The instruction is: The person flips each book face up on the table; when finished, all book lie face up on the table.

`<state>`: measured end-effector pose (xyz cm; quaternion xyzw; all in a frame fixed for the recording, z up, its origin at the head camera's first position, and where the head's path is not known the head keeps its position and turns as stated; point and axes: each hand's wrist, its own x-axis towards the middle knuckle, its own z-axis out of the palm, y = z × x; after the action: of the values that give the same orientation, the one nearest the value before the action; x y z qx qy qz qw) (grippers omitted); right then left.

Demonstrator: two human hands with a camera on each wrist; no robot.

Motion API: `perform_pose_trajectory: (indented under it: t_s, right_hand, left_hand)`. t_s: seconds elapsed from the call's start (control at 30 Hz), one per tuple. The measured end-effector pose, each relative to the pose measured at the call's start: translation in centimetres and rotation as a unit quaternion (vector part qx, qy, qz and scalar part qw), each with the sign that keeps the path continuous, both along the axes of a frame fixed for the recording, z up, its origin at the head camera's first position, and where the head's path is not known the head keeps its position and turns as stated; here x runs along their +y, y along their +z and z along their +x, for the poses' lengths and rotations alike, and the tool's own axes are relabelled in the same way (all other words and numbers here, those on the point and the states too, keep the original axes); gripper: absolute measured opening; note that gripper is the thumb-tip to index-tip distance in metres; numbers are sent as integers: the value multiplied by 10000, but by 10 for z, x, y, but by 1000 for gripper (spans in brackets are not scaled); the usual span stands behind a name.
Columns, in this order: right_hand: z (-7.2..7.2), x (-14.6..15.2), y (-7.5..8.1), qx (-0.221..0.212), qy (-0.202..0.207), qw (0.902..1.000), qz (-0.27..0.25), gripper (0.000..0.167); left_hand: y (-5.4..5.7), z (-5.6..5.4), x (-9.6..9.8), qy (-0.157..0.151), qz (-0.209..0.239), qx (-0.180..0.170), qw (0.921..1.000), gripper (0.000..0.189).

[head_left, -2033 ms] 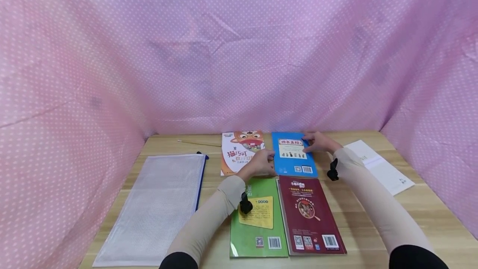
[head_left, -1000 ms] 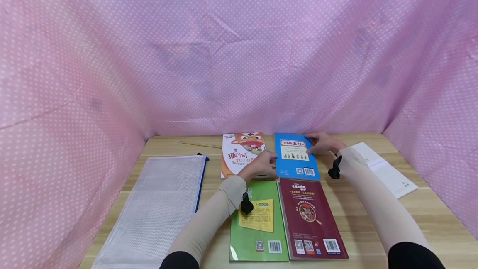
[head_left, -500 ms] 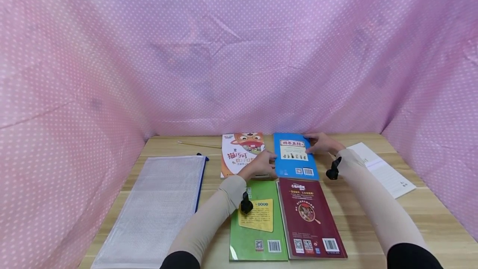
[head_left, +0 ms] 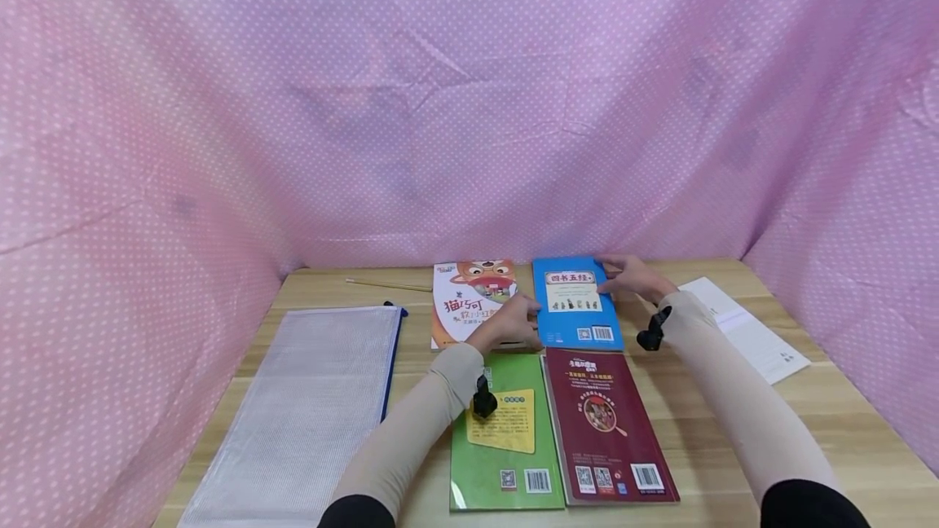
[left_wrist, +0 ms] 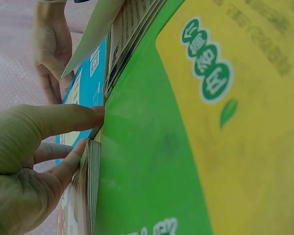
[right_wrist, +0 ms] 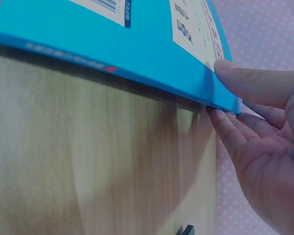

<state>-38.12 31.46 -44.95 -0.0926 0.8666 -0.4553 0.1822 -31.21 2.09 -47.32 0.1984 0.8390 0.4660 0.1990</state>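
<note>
A blue book (head_left: 579, 324) lies at the back middle of the table, between both hands. My left hand (head_left: 509, 323) reaches across the white book with a cartoon fox (head_left: 458, 288); its fairly straight fingers touch the blue book's left edge. In the left wrist view the thumb tip (left_wrist: 95, 116) meets the corner where the green book (left_wrist: 142, 147) and blue book come together. My right hand (head_left: 632, 277) pinches the blue book's far right corner, thumb (right_wrist: 230, 73) on the cover and fingers at the underside.
In front lie the green book with a yellow panel and a maroon book (head_left: 612, 398), side by side. A white mesh zip pouch (head_left: 308, 398) is at left, a pencil (head_left: 389, 283) behind it. An open notebook (head_left: 756, 332) lies at right. Pink dotted cloth (head_left: 469, 145) surrounds the table.
The books and both hands keep nearly the same places. The head view shifts slightly, and the blue book's far edge sits a little higher in it than half a second ago.
</note>
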Motion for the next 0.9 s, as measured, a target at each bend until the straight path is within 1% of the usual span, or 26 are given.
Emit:
perform_pose_trajectory:
  t_s: [0.1, 0.23, 0.37, 0.4, 0.53, 0.6, 0.63, 0.77, 0.9]
  right_hand:
    - [2, 1, 0, -18, -38, 9999, -118, 81]
    - [4, 2, -1, 73, -42, 9996, -252, 82]
    - [6, 3, 0, 115, -77, 9996, -235, 79]
    - [8, 3, 2, 125, -65, 9997, -208, 78]
    - [12, 6, 4, 151, -12, 9997, -201, 78]
    - [14, 7, 5, 188, 52, 9996, -201, 78]
    - [15, 8, 6, 188, 45, 9995, -240, 78]
    - [20, 11, 6, 212, -10, 9994, -281, 77]
    - [22, 12, 7, 292, -55, 9989, -370, 74]
  left_hand:
    - [0, 1, 0, 10, 37, -31, 10000, 72]
    - [0, 2, 2, 15, -64, 17, 10000, 76]
    - [1, 0, 2, -28, -83, 74, 9999, 75]
    - [1, 0, 2, -46, -80, 99, 9999, 73]
    - [1, -2, 1, -151, -171, 232, 9995, 53]
    - [1, -1, 1, -148, -221, 293, 9992, 51]
    - [0, -1, 0, -134, -234, 295, 9992, 53]
    - [1, 0, 0, -8, -255, 246, 9994, 80]
    - [0, -2, 1, -37, -227, 166, 9996, 81]
